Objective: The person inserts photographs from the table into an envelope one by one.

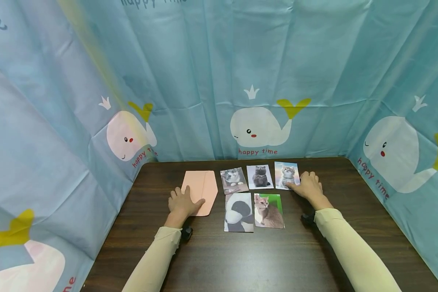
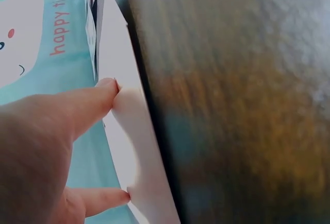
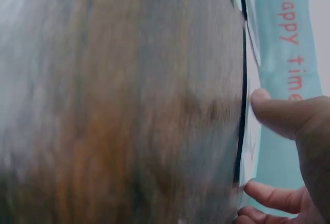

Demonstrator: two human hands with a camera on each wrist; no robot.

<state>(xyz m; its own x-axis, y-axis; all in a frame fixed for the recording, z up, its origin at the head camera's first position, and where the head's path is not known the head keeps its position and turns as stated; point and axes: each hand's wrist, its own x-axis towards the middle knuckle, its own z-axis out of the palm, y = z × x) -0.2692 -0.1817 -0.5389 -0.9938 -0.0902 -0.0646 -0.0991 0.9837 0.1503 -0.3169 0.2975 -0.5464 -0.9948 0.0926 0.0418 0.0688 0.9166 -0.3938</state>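
"Now, just below and left of the frame's centre: left hand (image 1: pixel 182 205) spread on the envelope (image 1: pixel 205 188), fingers apart, clamped on nothing."

"And at right?"

"Right of centre, right hand (image 1: pixel 309 188) on a card (image 1: pixel 287 171): thumb at its lower right corner, fingers apart from thumb, by the right edge."

"Heavy going?"

"Probably light, thin, papery; stiff enough to slide flat, quick to crease. Best taken by an edge, thumb above, fingertip beneath, no squeezing."

The pink envelope (image 1: pixel 205 184) is partly hidden — by the left hand (image 1: pixel 183 204).
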